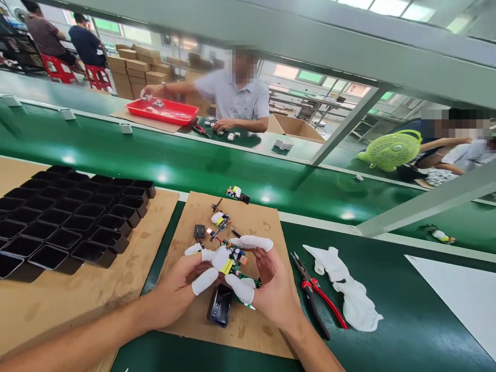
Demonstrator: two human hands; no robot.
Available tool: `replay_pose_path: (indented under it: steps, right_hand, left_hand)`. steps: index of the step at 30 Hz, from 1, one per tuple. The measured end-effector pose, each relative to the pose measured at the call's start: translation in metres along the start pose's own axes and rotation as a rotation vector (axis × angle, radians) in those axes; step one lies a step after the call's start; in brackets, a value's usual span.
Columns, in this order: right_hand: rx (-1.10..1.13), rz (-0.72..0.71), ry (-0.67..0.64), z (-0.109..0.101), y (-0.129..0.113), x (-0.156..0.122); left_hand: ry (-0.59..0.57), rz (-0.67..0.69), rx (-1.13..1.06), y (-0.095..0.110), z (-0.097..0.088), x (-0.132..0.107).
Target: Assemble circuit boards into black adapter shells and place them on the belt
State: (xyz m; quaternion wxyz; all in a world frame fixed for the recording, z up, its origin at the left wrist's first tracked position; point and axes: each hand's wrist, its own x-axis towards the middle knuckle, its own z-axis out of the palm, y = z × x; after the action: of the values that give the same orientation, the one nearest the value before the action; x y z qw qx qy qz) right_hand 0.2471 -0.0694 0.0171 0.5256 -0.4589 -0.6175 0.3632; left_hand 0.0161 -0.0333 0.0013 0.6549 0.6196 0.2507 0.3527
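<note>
Both my hands wear white finger cots and meet over a brown cardboard mat [251,217]. My left hand [182,289] and my right hand [271,287] pinch a small green circuit board assembly [234,261] with coloured parts and wires between their fingertips. A black rectangular housing [219,306] lies on the mat just under my hands. A second small wired assembly [219,222] and a small black module [199,231] lie farther back on the mat.
A black compartment tray [73,217] sits on cardboard at the left. Red-handled pliers [318,299] and a white cloth [344,284] lie right of the mat. A green conveyor belt [155,155] runs behind, carrying a small assembly [237,194]. A person across it works beside a red tray [163,111].
</note>
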Motion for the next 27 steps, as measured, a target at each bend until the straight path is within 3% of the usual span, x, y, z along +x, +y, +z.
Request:
replay_pose_path:
  steps: [4, 7, 14, 19, 22, 27]
  right_hand:
    - [-0.191, 0.054, -0.062, -0.005, 0.0, -0.006]
    - [-0.151, 0.148, -0.056, -0.003, -0.005, -0.006]
    - [0.266, 0.332, -0.057, -0.009, -0.006, 0.002]
    - [0.374, 0.409, 0.035, -0.029, -0.013, 0.002]
    - [0.399, 0.42, 0.047, -0.029, -0.02, 0.002]
    - [0.494, 0.44, 0.045, -0.015, -0.023, -0.004]
  left_hand:
    - [0.076, -0.003, 0.011, -0.008, 0.006, 0.001]
    - [0.08, 0.017, 0.082, -0.006, 0.004, -0.002]
    - [-0.148, 0.198, 0.354, 0.0, -0.011, -0.009]
    - [-0.211, 0.11, 0.61, -0.014, -0.019, -0.008]
    - [-0.274, 0.069, 0.622, -0.014, -0.018, -0.004]
    - [-0.103, 0.192, 0.538, -0.01, -0.014, 0.001]
